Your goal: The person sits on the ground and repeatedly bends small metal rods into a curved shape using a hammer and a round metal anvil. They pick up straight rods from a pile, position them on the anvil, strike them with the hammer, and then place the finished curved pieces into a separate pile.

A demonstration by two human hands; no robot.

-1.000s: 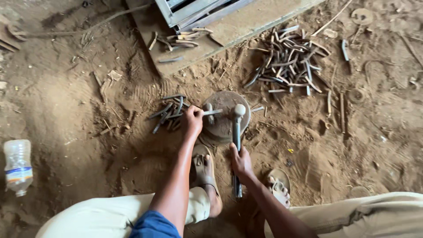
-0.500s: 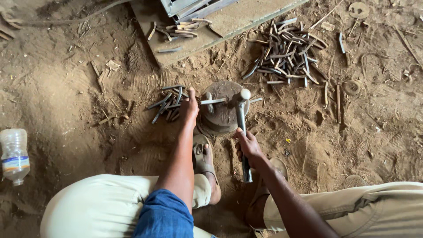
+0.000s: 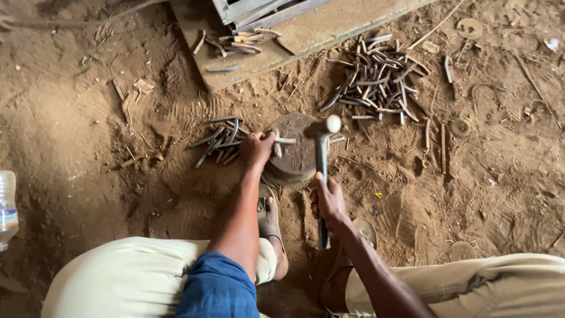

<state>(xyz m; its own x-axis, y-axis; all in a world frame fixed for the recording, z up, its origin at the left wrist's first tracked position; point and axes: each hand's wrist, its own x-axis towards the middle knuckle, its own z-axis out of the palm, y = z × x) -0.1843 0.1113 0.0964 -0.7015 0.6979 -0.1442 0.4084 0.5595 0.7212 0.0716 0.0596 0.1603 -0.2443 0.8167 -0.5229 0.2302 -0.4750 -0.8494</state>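
My left hand (image 3: pixel 257 148) pinches a short bent metal strip (image 3: pixel 285 141) flat on a round, rusty anvil block (image 3: pixel 294 154) set in the dirt. My right hand (image 3: pixel 327 199) grips the dark handle of a hammer (image 3: pixel 322 171), whose head is raised just above the block's right edge. A small heap of bent strips (image 3: pixel 219 141) lies just left of my left hand. A larger heap of similar strips (image 3: pixel 376 79) lies on the ground beyond the block, to the right.
A flat board (image 3: pixel 306 32) with a few strips and a grey metal frame (image 3: pixel 259 9) lies at the top. A plastic bottle (image 3: pixel 7 206) stands at the left edge. My sandalled feet (image 3: pixel 269 224) rest near the block. Scrap discs and rods litter the right side.
The hammer has lifted slightly off the block and tilted. My left hand keeps the strip on the block. The view has shifted a little.
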